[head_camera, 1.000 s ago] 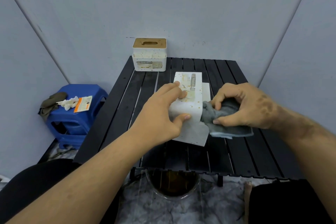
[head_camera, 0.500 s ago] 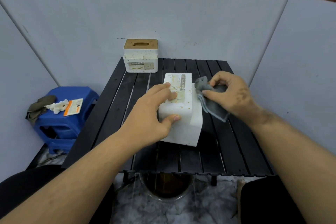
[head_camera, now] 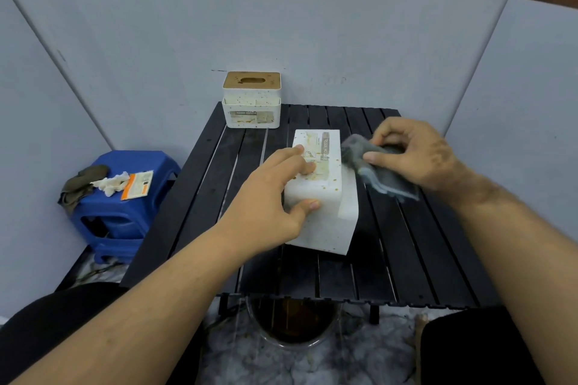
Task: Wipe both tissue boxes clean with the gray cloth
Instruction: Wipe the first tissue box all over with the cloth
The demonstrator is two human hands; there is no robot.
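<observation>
Step in hand, by my read: wiping box 1 of 2. The near box [head_camera: 322, 191] lies tipped on its side mid-table [head_camera: 406, 259], label face up, long axis running near to far. Brownish stains and specks show on the top face and the right side panel, so it's not clean yet.

Left hand [head_camera: 275, 200] steadies it: fingers spread over the top face by the label, thumb hooked on the near end. Firm hold, fingers curled over the edge.

Right hand [head_camera: 413, 156] is at the box's far right corner w/ the cloth [head_camera: 372, 166] bunched btwn thumb and fingers; loose tail hangs toward the near right over the slats. The cloth's front edge is at the box's upper right edge. It looks like it's touching, but blur means I can't be sure.

Far box [head_camera: 251, 101] stands upright at the table's far left edge, tan lid w/ slot on top, speckled w/ stains, untouched by either hand.

Next move prob needs: press cloth flat on the stained face and drag along its length, left hand bracing so the box doesn't slide; rotate to reach the other faces. Then swap to the far box.

Off-table left: blue stool [head_camera: 125, 212] w/ rag, wadded tissue and an orange packet on it. Not needed.
</observation>
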